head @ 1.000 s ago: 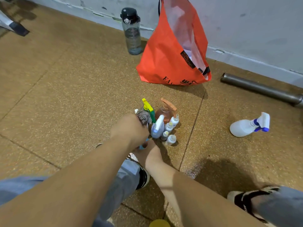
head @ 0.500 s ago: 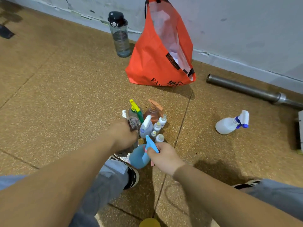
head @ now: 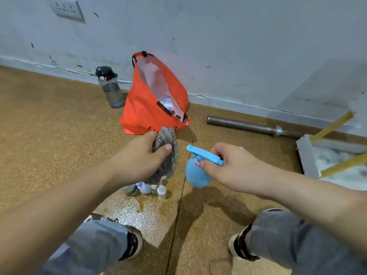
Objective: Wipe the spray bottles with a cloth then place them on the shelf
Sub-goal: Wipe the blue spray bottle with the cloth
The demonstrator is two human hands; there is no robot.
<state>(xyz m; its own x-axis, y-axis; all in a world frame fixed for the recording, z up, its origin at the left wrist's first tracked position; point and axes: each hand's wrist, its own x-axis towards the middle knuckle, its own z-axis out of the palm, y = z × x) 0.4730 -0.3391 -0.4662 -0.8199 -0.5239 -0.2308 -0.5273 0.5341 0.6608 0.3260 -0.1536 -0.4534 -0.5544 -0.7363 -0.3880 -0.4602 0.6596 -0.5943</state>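
From the head view, my right hand [head: 224, 165] pinches the blue spray bottle [head: 196, 173] at its neck, thumb under the trigger head and fingers curled over the top, so the round body hangs free above the floor [head: 49, 145]; my left hand [head: 139, 155] is closed around the bunched cloth [head: 166, 155], just beside the bottle but not touching it. The risks as I judge them: with only 1 high grip the bottle could swing or slip once I rub it, and a squeeze on the trigger could spray; the hanging end of the cloth sits right over the small bottles [head: 153, 188] and could knock them down; the floor by my shoes has a shiny patch [head: 139, 213] that looks wet, so my footing may slide. Against 0.5 s ago, the blue bottle has risen from low beside my left shoe to mid-air, my 2 hands are higher and further apart, and the view has tipped up, so the white sprayer on the floor is out of sight.
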